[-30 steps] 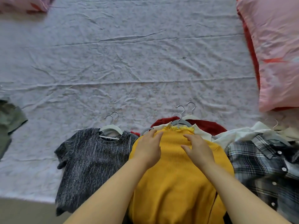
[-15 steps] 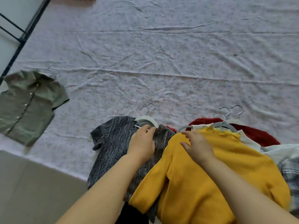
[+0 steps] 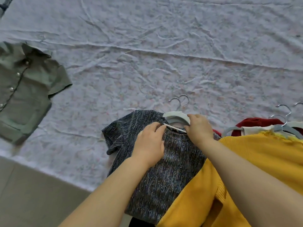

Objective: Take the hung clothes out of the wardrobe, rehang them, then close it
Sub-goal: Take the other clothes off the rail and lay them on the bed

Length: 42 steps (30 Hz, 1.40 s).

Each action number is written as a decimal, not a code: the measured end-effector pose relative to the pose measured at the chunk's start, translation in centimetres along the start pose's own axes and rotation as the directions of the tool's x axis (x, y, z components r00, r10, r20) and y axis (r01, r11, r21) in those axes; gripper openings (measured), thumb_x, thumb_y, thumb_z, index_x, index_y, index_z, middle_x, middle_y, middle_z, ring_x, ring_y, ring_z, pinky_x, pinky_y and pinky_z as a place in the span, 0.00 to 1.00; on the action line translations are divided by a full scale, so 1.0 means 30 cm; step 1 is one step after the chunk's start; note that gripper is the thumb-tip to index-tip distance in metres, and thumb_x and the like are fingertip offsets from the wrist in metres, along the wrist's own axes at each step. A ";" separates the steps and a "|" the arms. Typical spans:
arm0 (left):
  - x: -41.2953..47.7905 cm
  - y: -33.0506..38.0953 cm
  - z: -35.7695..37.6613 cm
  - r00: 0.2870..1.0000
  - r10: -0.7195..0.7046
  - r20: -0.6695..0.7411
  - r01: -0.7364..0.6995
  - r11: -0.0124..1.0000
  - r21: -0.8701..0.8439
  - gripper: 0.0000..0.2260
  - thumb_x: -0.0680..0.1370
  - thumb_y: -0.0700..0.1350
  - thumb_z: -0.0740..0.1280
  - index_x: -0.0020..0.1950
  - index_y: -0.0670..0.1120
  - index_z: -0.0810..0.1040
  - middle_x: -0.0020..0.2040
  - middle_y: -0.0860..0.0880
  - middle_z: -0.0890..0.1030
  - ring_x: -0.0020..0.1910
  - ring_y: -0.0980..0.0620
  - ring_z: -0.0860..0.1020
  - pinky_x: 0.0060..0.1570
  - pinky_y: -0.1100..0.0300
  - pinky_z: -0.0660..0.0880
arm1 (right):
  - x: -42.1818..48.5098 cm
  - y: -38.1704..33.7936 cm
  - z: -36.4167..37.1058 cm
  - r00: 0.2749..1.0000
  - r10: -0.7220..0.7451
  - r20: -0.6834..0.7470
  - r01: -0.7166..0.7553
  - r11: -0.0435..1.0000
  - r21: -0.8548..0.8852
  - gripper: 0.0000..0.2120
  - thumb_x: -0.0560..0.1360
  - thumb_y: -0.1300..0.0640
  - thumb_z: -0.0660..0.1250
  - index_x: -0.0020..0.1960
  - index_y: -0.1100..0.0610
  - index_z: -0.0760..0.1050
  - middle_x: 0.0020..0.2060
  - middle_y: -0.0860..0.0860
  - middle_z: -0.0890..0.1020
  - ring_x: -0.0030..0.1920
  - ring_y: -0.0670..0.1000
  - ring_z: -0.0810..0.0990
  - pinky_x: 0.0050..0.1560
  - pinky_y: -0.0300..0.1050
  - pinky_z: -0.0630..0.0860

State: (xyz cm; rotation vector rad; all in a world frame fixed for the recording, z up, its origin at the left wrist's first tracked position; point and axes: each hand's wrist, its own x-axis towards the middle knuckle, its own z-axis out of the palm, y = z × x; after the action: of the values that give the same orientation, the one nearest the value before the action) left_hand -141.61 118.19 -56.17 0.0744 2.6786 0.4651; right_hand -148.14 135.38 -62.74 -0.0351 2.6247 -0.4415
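A dark grey speckled top (image 3: pixel 164 174) lies on the bed, still on a white hanger (image 3: pixel 176 116) with a metal hook. My left hand (image 3: pixel 150 143) rests on the top's chest with fingers at the neckline. My right hand (image 3: pixel 199 128) grips the hanger's right shoulder at the collar. To the right lies a yellow knit sweater (image 3: pixel 255 161) on a grey hanger (image 3: pixel 285 129), partly over the grey top. Behind it a red garment (image 3: pixel 255 123) shows on further hangers.
A green button-up short-sleeved shirt (image 3: pixel 24 90) lies flat at the left, without a visible hanger. The wrinkled pale floral bedsheet (image 3: pixel 147 54) covers the bed. Its near edge runs diagonally at lower left, with the brownish floor (image 3: pixel 29 194) below it.
Both hands moved left from the yellow sweater to the grey top. The right hand now grips the white hanger at its collar. The view also swung left, bringing the green shirt in.
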 end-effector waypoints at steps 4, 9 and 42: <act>0.009 -0.050 0.044 0.999 0.032 -0.005 -0.033 0.999 -0.030 0.24 0.76 0.45 0.62 0.72 0.47 0.63 0.70 0.47 0.64 0.69 0.48 0.62 0.66 0.52 0.61 | 0.040 0.002 0.088 0.996 0.088 -0.013 -0.088 0.994 -0.057 0.18 0.74 0.53 0.67 0.60 0.59 0.69 0.55 0.58 0.74 0.55 0.59 0.72 0.50 0.50 0.69; -0.015 -0.093 0.069 0.999 0.047 -0.009 -0.047 0.998 -0.048 0.23 0.77 0.44 0.62 0.72 0.48 0.63 0.70 0.47 0.64 0.69 0.49 0.62 0.67 0.53 0.60 | 0.083 0.002 0.111 0.993 0.115 -0.037 -0.118 0.987 -0.106 0.14 0.74 0.53 0.67 0.56 0.59 0.74 0.51 0.58 0.76 0.50 0.59 0.74 0.44 0.48 0.67; -0.567 -0.258 -0.792 0.770 0.008 -0.638 -0.173 0.965 -0.198 0.12 0.78 0.43 0.62 0.60 0.43 0.76 0.46 0.46 0.82 0.45 0.43 0.77 0.51 0.51 0.67 | -0.622 -0.881 -0.617 0.934 -0.305 -0.188 0.344 0.909 0.234 0.06 0.73 0.57 0.68 0.50 0.49 0.76 0.36 0.40 0.75 0.40 0.46 0.73 0.35 0.37 0.66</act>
State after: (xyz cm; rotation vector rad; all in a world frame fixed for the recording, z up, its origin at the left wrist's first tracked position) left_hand -135.77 101.45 -31.69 -0.0356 3.2545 1.0102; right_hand -141.48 117.83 -30.57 -0.3721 2.6852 -0.9400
